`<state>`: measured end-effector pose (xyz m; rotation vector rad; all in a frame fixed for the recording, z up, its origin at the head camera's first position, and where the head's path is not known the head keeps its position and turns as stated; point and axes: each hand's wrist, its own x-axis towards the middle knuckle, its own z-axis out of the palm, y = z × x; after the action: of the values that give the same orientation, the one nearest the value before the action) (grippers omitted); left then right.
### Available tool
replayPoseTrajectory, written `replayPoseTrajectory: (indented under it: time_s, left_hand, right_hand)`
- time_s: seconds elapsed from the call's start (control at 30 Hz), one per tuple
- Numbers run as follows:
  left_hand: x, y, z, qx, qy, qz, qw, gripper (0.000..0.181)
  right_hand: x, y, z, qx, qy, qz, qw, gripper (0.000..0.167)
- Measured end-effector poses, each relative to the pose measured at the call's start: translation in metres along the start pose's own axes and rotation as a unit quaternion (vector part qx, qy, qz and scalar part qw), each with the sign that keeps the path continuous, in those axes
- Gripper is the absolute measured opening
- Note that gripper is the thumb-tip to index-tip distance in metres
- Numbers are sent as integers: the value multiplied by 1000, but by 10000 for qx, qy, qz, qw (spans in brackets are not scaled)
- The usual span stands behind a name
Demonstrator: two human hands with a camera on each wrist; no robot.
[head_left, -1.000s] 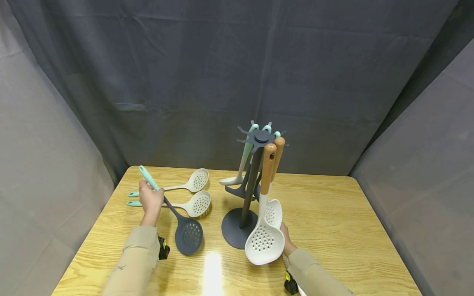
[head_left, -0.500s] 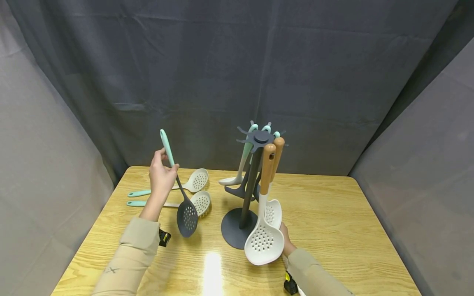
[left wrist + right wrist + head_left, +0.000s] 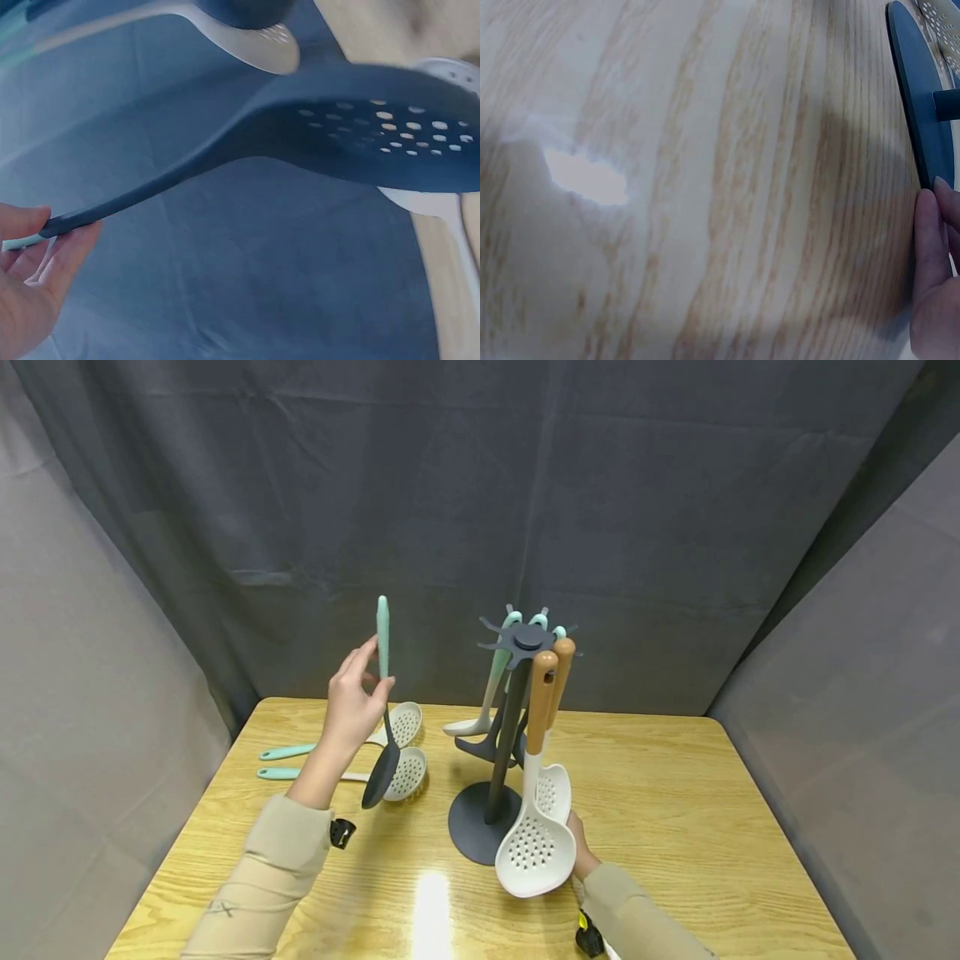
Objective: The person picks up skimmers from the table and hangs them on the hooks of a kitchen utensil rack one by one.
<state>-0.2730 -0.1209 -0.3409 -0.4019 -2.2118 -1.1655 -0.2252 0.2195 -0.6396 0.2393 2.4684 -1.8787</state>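
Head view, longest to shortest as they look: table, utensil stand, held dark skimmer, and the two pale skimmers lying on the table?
1. Table
2. Utensil stand
3. Dark skimmer
4. Far pale skimmer, near pale skimmer: too alike to rank

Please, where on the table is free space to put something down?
Widest: right side of the table, between the hanging white skimmers, the right sleeve and the right edge. Smaller: in front, between the left sleeve and the rack base. Crowded: around the rack, and back left, where two skimmers lie partly hidden by the left arm and the held dark skimmer.
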Motion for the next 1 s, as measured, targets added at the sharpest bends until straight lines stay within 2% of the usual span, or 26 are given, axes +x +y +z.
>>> replayPoseTrajectory:
  time_s: [0.03,0.23,0.57,0.8,1.0]
  left_hand:
    - [1,4,1,-11,-63,104,9999,56]
    - [7,24,4,47,-339,585,9977,56]
    - [11,39,12,420,-451,1377,9886,55]
    - [14,45,18,359,-578,1581,9851,55]
    - [16,49,24,311,-656,1741,9820,54]
  right_hand:
    - [-3,-6,0,-38,9,-18,10000,35]
    - [-3,-6,1,-30,-52,-31,10000,37]
    - [-3,-4,-1,179,4,11,9998,37]
    - [-2,-3,0,-13,-32,-48,10000,37]
    - [-3,-3,0,98,2,2,10000,37]
